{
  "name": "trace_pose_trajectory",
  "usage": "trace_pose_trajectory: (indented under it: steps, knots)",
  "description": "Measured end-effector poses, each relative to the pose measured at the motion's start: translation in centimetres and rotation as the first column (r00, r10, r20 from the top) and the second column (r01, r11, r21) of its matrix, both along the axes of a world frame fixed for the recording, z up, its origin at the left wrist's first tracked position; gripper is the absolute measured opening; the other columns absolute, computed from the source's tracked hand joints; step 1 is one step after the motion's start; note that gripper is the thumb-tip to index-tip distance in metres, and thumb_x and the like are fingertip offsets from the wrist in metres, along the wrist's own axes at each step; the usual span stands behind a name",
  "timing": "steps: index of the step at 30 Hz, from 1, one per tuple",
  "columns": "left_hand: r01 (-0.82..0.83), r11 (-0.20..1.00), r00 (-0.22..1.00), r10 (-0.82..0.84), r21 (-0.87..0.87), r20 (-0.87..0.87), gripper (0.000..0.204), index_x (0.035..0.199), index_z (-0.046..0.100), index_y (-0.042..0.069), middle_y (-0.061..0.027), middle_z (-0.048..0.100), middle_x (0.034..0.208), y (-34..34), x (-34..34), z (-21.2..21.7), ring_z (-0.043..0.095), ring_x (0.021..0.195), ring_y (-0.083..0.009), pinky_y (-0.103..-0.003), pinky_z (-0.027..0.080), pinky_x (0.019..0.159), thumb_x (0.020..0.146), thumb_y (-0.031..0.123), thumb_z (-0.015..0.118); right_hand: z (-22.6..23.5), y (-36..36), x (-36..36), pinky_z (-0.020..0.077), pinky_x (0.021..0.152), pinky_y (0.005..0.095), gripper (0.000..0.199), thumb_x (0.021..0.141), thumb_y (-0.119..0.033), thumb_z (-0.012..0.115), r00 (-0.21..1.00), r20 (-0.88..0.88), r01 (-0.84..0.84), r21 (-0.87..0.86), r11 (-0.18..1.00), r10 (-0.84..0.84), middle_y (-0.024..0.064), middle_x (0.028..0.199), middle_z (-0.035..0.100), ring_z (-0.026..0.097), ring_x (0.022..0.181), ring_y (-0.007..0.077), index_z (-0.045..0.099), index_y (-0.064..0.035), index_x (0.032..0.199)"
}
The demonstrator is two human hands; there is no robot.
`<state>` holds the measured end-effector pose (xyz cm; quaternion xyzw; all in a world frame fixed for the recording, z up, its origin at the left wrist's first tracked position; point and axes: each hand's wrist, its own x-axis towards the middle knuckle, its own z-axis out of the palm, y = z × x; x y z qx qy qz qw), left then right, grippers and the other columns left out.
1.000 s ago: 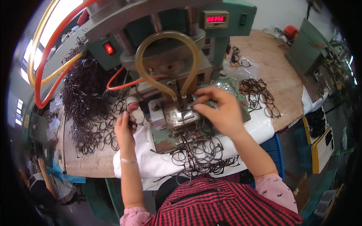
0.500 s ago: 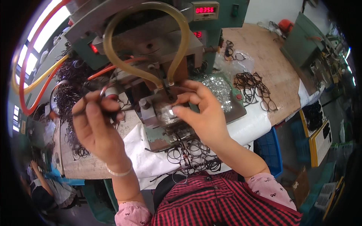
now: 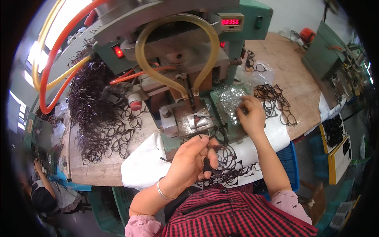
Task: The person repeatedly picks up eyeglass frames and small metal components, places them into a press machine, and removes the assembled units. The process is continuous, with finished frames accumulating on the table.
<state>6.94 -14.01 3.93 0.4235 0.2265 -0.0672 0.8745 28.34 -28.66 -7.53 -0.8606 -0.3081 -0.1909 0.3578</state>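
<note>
My left hand is in front of the press, its thumb and fingers closed on a dark eyeglass frame. Part of that frame reaches over the metal die block, where a small shiny plate lies. More dark frames hang just beside this hand, partly behind its fingers. My right hand is at the green tray of small silvery metal pieces. Its fingers are curled together at the edge of the pile; whatever is between the fingertips is too small to make out.
The green press with red displays and looping hoses stands ahead. A large heap of dark frames covers the table's left; another pile lies right. White paper covers the front edge. A blue basket stands below right.
My left hand has moved from the press's left side to the front of the die block with the eyeglass frame. My right hand has left the die block for the metal pieces.
</note>
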Motion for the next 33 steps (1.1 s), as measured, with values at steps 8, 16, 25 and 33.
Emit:
trace_pose_trajectory:
  steps: [8,16,25,33]
  knots:
    - [0.134,0.987,0.981,-0.144,0.086,0.132,0.034,0.113,0.056,0.001,-0.0111,0.068,0.08,1.3,-1.7,-2.6,0.065,0.06,-0.0153,-0.023,0.048,0.049,0.107,0.031,0.042,2.1,0.6,-1.3,0.0491,0.079,0.0434,0.009,0.074,-0.01,0.075,0.994,0.059,0.095,-0.117,0.989,-0.089,0.0089,0.093,0.07,0.063,0.095,0.0305,0.068,-0.0069,0.08]
    - [-0.856,0.26,0.512,0.544,0.447,0.665,0.013,0.101,0.064,-0.001,-0.0046,0.065,0.081,10.2,-5.2,-0.5,0.059,0.072,-0.0103,-0.024,0.046,0.064,0.098,0.011,0.06,0.5,-2.6,-1.5,0.0525,0.071,0.0345,0.012,0.082,-0.009,0.07,0.973,-0.222,0.098,0.149,0.984,-0.063,0.0126,0.085,0.071,0.068,0.076,0.0263,0.071,-0.0022,0.093]
    - [0.124,-0.684,0.94,0.312,0.719,0.135,0.023,0.091,0.073,0.002,-0.0169,0.058,0.133,24.7,1.8,-16.6,0.055,0.112,-0.0356,-0.048,0.04,0.105,0.07,0.013,0.072,1.1,-1.6,-3.0,0.0522,0.074,0.0289,0.013,0.081,-0.005,0.072,0.894,-0.442,0.087,0.328,0.941,0.071,0.0094,0.087,0.072,0.068,0.078,0.0181,0.073,-0.0008,0.094]
    - [-0.638,0.089,0.672,0.551,0.765,0.496,0.014,0.086,0.072,0.002,-0.0018,0.063,0.078,23.3,-2.5,-11.7,0.056,0.066,-0.013,-0.023,0.043,0.063,0.079,0.009,0.082,6.7,-2.4,-5.9,0.0505,0.077,0.0281,0.011,0.08,-0.004,0.072,0.848,-0.408,-0.149,0.43,0.89,0.339,0.0074,0.089,0.071,0.066,0.082,0.0165,0.073,-0.0019,0.091]
